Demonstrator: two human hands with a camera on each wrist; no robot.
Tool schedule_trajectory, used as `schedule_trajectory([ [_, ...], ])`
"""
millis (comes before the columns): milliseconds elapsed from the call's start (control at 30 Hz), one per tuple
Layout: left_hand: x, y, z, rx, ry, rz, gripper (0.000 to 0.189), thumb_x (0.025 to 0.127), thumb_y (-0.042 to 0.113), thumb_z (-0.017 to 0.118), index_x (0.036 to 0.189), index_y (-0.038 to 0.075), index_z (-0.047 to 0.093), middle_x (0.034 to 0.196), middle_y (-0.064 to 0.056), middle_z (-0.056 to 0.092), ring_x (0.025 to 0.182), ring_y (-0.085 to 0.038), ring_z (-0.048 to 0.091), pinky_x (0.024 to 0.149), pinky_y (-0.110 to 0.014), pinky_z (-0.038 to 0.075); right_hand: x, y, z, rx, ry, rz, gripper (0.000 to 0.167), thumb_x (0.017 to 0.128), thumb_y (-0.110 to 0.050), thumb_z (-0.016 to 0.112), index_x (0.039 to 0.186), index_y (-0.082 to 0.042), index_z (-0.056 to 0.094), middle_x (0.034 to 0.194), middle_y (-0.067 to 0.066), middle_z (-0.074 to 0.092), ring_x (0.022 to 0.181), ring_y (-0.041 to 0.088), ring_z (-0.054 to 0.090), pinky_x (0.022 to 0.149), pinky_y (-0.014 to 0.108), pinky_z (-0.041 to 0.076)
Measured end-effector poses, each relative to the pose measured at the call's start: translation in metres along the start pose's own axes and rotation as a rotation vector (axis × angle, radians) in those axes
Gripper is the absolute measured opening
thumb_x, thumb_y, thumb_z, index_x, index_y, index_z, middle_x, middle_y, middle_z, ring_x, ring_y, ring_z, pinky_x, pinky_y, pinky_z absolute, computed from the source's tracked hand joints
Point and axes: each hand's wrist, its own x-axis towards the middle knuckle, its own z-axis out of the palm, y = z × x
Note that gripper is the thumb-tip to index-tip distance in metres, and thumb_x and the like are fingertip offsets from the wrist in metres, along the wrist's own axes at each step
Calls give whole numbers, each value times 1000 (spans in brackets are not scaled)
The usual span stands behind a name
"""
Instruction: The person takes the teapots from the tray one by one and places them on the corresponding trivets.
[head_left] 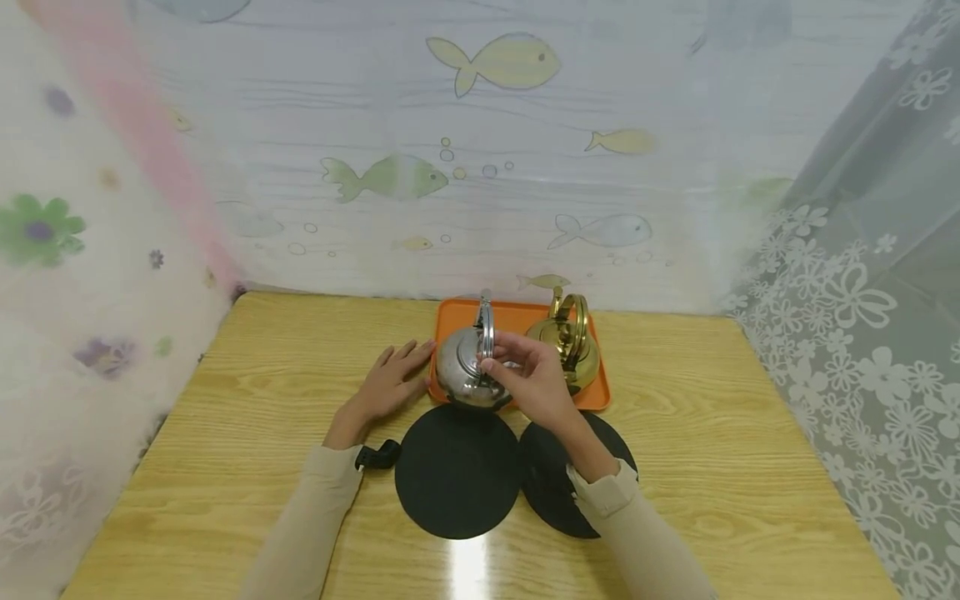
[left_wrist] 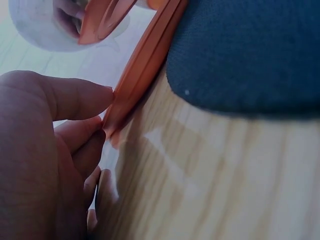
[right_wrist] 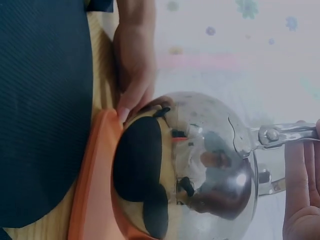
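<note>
My right hand (head_left: 538,385) grips the upright handle of a shiny silver kettle (head_left: 456,367). In the right wrist view, the fingers pass under that handle, and the kettle's body (right_wrist: 215,200) mirrors the dark mats. The kettle is over the left part of an orange tray (head_left: 513,312). At the tray's left side, my left hand (head_left: 390,385) lies low with fingers extended. Its thumb and fingertips touch the tray's rim (left_wrist: 137,75) in the left wrist view. A gold kettle (head_left: 587,377) stands on the tray's right part, partly behind my right hand.
Two round black mats lie in front of the tray, a left one (head_left: 457,475) and a right one (head_left: 543,479) partly under my right forearm. The wooden table (head_left: 720,433) meets a fish-print curtain (head_left: 360,242) at the back. Patterned curtains hang at both sides.
</note>
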Motion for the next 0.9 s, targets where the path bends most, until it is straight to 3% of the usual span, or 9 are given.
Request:
schedule_trajectory([
  [200, 0, 0, -1, 26, 2, -9, 62, 106, 32, 53, 160, 10, 34, 164, -12, 35, 154, -38, 22, 125, -58, 2, -7, -5, 1, 7, -4, -27, 37, 91, 6, 71, 125, 18, 62, 99, 32, 70, 91, 10, 72, 79, 28, 62],
  [433, 2, 1, -5, 31, 1, -14, 61, 105, 30, 54, 160, 11, 34, 163, -12, 36, 154, -37, 23, 126, -57, 2, -13, -9, 3, 41, 3, -32, 40, 90, 2, 74, 126, 17, 62, 96, -1, 74, 91, 9, 72, 79, 27, 62],
  [533, 2, 0, -4, 31, -4, -11, 62, 105, 31, 53, 160, 11, 33, 164, -12, 35, 155, -37, 22, 126, -57, 2, -18, -10, 6, 57, -2, -25, 40, 90, 3, 74, 126, 18, 62, 96, -9, 74, 92, 7, 71, 80, 27, 62],
  [900, 4, -2, -1, 39, -17, -9, 60, 107, 30, 51, 160, 11, 33, 164, -11, 34, 155, -37, 21, 126, -56, 1, -42, -3, 22, 118, -3, -130, 39, 91, -1, 75, 121, 21, 62, 104, -11, 73, 93, 5, 70, 77, 25, 62],
])
